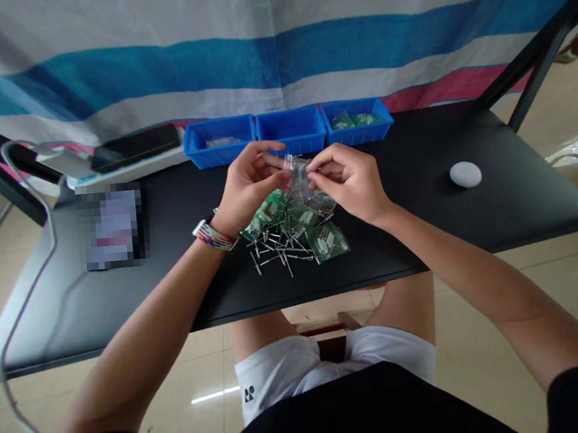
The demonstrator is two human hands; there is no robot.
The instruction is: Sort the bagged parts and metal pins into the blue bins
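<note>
Between my two hands is a small clear zip bag (297, 170), held up over the pile on the table. My left hand (254, 184), with a colourful woven band at the wrist, pinches its left edge. The right edge is pinched by the thumb and fingers of my right hand (349, 180). What the bag holds, if anything, I cannot make out. Just below lie several green plastic bags (327, 240) with pale pieces inside. Loose metal pop rivets (282, 249) are scattered in front of them, on the black table.
Three blue bins (289, 131) stand in a row behind my hands; the right one contains green bags. At left are a blurred phone (114, 227), a white power strip (130, 167) with a dark phone on it, and a cable (51, 242). A white oval object (465, 174) lies right.
</note>
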